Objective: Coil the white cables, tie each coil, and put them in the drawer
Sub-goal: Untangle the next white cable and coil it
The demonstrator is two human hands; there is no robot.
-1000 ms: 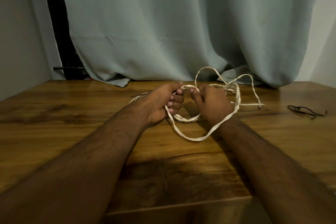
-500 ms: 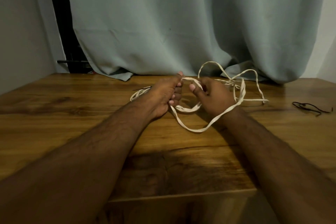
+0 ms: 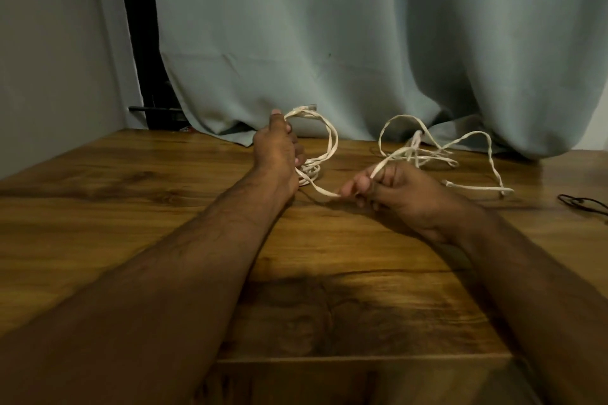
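Note:
A long white cable (image 3: 332, 138) runs across the wooden table (image 3: 115, 194). My left hand (image 3: 278, 151) is raised at the centre left and grips a small coil of loops, with the cable's plug end poking out above its fingers. My right hand (image 3: 391, 191) rests low on the table to the right and pinches the same cable; a short span sags between the two hands. Behind my right hand the rest of the white cable lies in a loose tangle (image 3: 437, 154) reaching toward the curtain.
A thin black tie or cord (image 3: 582, 202) lies at the table's right edge. A pale grey-green curtain (image 3: 362, 43) hangs behind the table and brushes its back edge. A wall stands at left. The table's front edge (image 3: 362, 360) is near me.
My hands were close together at the centre; now they have drawn apart. The left hand rose and moved left with the coil, the right dropped to the right, sliding along the cable.

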